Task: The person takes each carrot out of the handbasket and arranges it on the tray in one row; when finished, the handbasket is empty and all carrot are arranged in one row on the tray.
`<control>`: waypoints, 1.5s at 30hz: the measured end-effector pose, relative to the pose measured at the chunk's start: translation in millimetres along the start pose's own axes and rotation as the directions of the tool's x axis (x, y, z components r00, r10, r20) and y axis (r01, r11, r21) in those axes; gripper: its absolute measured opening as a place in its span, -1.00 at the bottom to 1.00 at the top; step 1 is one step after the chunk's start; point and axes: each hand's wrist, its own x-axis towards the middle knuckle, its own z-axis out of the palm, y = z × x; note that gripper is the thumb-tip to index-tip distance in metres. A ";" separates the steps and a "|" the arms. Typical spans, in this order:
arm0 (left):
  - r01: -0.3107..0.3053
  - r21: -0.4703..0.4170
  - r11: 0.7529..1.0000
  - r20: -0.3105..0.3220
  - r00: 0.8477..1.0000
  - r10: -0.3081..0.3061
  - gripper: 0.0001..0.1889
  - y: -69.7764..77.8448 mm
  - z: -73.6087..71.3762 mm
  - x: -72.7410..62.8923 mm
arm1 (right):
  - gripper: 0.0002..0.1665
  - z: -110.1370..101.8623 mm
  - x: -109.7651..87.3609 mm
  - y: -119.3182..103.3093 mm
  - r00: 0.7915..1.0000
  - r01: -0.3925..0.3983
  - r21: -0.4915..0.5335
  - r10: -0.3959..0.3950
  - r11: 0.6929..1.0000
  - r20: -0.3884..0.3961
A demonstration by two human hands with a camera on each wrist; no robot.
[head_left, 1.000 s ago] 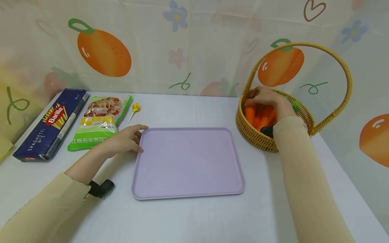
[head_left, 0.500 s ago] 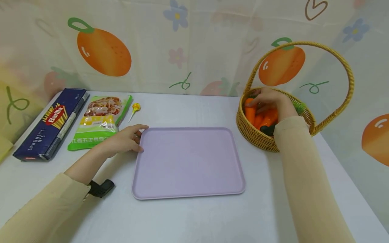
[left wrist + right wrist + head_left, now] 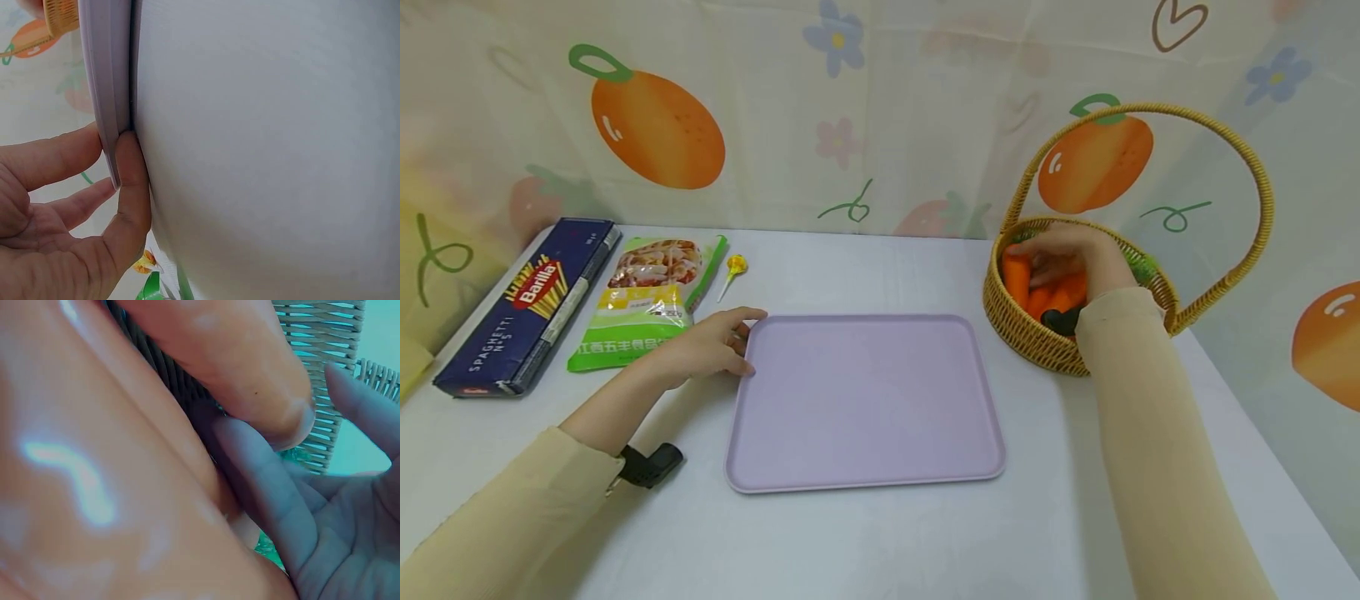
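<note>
While not much differs from a second ago in the head view, the right hand (image 3: pixel 1067 250) has dipped its fingertips slightly lower in the wicker basket (image 3: pixel 1022 340), onto the end of one of the orange vegetables (image 3: pixel 1017 282); my guess is it's singling one out, with none lifted clear yet. Left hand (image 3: pixel 711 346) hasn't budged from the purple tray (image 3: pixel 865 400). Count on the desk (image 3: pixel 865 542): one basket at the right, one tray, one spaghetti box (image 3: pixel 527 308), one green food bag (image 3: pixel 640 308), one lollipop (image 3: pixel 735 265); inside the basket, at least three orange vegetables and one patch of leafy green (image 3: pixel 1142 267). Left wrist cam: that hand pinches the tray's rim between its digits. Right wrist cam: what looks like three orange vegetables close up, one end sitting between two digits. Can't tell if that hand has actually gripped it.
</note>
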 end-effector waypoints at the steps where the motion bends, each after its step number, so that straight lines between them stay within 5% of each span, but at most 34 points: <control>1: 0.000 -0.001 1.000 0.001 1.000 0.000 -0.15 -0.1 0.0 0.1 | -0.66 -0.5 1.5 0.8 1.000 -0.005 -0.009 0.005 1.000 0.008; 9: -0.002 0.007 1.000 0.002 1.000 0.001 -0.16 -1.0 -0.2 0.5 | -0.73 -2.3 14.1 5.7 0.988 -0.002 -0.017 0.005 1.000 0.154; 20: -0.001 -0.006 1.000 -0.001 1.000 0.001 -0.15 -3.3 0.6 1.3 | -0.25 -5.4 22.0 12.6 0.975 0.029 -0.019 -0.024 0.999 0.219; 32: 0.003 -0.018 1.000 -0.013 1.000 -0.003 -0.14 -6.0 -0.4 1.8 | 0.26 -32.3 -8.1 9.0 0.989 0.075 0.058 -0.082 0.995 0.120; 45: -0.021 -0.039 0.999 -0.010 1.000 0.020 -0.15 -6.8 -1.2 0.0 | 0.09 -25.0 -58.1 -4.1 0.968 0.241 0.166 -0.249 0.956 0.032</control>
